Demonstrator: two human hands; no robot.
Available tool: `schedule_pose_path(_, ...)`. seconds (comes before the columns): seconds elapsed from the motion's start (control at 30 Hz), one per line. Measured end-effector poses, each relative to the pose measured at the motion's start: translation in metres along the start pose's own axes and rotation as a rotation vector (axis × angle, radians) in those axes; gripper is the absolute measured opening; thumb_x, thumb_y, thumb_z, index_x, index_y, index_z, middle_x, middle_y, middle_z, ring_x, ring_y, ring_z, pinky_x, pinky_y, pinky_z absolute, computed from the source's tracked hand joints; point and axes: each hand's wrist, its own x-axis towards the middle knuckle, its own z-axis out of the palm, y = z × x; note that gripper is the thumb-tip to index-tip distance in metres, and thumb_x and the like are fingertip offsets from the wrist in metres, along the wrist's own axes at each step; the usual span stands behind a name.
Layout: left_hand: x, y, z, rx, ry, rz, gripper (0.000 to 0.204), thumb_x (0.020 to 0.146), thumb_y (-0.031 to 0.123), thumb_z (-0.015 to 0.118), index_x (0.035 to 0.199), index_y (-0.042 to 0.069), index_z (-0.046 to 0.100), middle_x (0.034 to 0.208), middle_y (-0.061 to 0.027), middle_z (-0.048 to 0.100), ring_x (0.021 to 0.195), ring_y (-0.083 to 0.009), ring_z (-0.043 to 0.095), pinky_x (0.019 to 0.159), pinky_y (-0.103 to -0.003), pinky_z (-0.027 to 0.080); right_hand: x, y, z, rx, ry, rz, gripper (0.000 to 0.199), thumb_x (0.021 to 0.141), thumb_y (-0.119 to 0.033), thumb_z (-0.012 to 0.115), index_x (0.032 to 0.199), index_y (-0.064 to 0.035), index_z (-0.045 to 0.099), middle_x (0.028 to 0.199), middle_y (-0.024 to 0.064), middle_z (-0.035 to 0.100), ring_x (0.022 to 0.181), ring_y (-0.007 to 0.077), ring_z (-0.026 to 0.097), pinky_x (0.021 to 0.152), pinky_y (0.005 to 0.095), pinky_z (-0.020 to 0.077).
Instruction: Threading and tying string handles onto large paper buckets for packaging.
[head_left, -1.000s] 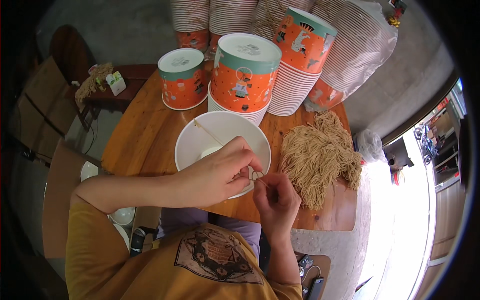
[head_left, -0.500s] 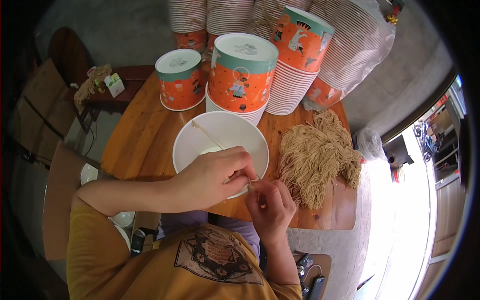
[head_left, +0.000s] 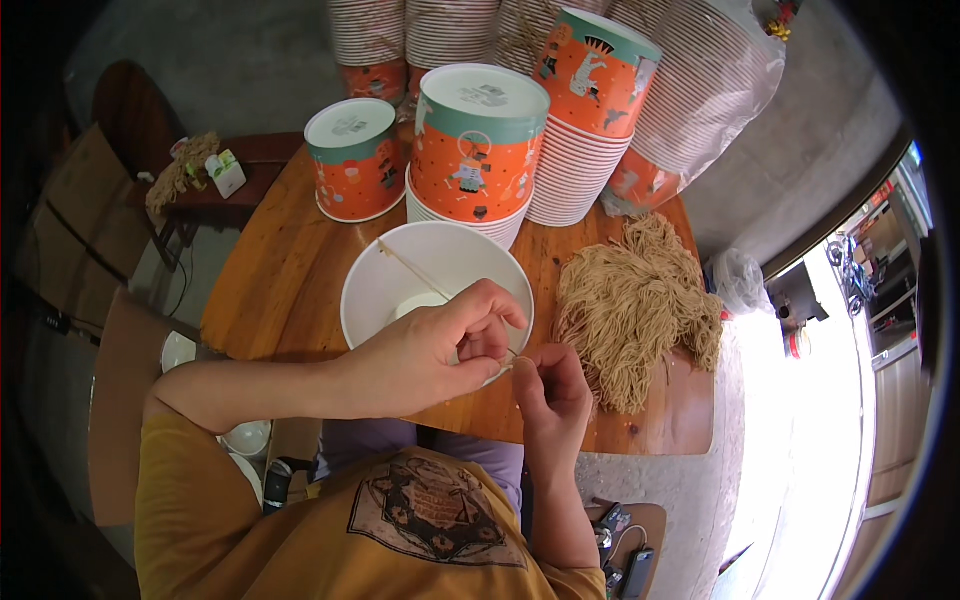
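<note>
A white paper bucket (head_left: 372, 300) faces me with its open mouth, at the table's near edge. A tan string (head_left: 412, 268) runs from the bucket's far left rim across the mouth to my hands. My left hand (head_left: 445, 345) reaches over the bucket, thumb and fingers closed on the string near its right rim; the forefinger is a little raised. Just right of it, my right hand (head_left: 553, 385) pinches the string between thumb and forefinger, where a small loop or crossing shows. Whether it is a knot, I cannot tell. To the right lies a pile of cut tan strings (head_left: 640, 310).
Behind the bucket stand an upturned orange-and-green bucket (head_left: 358, 170), a stack of them (head_left: 475, 160) and a taller stack (head_left: 590, 110). Plastic-wrapped stacks (head_left: 700, 95) line the back of the wooden table (head_left: 270, 285). A side bench (head_left: 265, 150) holds more string.
My right hand has drawn slightly right and turned more upright. The left forefinger has lifted, widening the gap between the hands, with string showing between them.
</note>
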Motion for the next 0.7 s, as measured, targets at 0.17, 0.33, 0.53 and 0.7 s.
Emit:
schedule_pose_path(0.17,0.0030,-0.0022,0.0007,-0.036,-0.029,0.002,0.043,0.087,-0.001,0.061,0.124,0.007,0.039,0.088,-0.0012,0.056,0.082,-0.0100,0.054,0.077,-0.027,0.044,-0.0006,0.0043,-0.0027,-0.075,0.006,-0.131,0.015,0.087,-0.003,0.066,0.099,-0.0042,0.057,0.071,-0.0029,0.053,0.060,0.0016,0.043,0.053,0.0184,0.0360)
schedule_pose_path(0.33,0.0056,-0.0045,0.0043,-0.015,0.005,0.064,0.038,0.086,-0.001,0.059,0.118,0.006,0.040,0.080,-0.0015,0.053,0.072,-0.0106,0.052,0.066,-0.027,0.045,-0.0049,0.0001,-0.0054,-0.356,0.025,-0.459,0.020,0.085,0.000,0.068,0.102,-0.0047,0.059,0.071,-0.0002,0.055,0.056,0.0049,0.047,0.051,0.0204,0.0394)
schedule_pose_path(0.53,0.0071,-0.0035,0.0072,0.052,-0.006,0.102,0.039,0.086,-0.002,0.059,0.120,0.005,0.040,0.080,-0.0025,0.053,0.071,-0.0126,0.053,0.066,-0.028,0.046,-0.0020,0.0027,-0.0070,-0.509,0.007,-0.525,0.017,0.080,0.004,0.069,0.094,-0.0039,0.063,0.072,0.0028,0.057,0.056,0.0075,0.050,0.050,0.0225,0.0425)
schedule_pose_path(0.7,0.0063,0.0007,0.0029,0.117,-0.043,0.041,0.037,0.088,0.001,0.058,0.120,0.004,0.041,0.080,-0.0038,0.053,0.072,-0.0145,0.056,0.067,-0.029,0.048,-0.0048,0.0028,-0.0049,-0.426,0.010,-0.422,0.009,0.083,0.002,0.066,0.090,-0.0020,0.062,0.073,0.0011,0.060,0.059,0.0057,0.049,0.056,0.0202,0.0415)
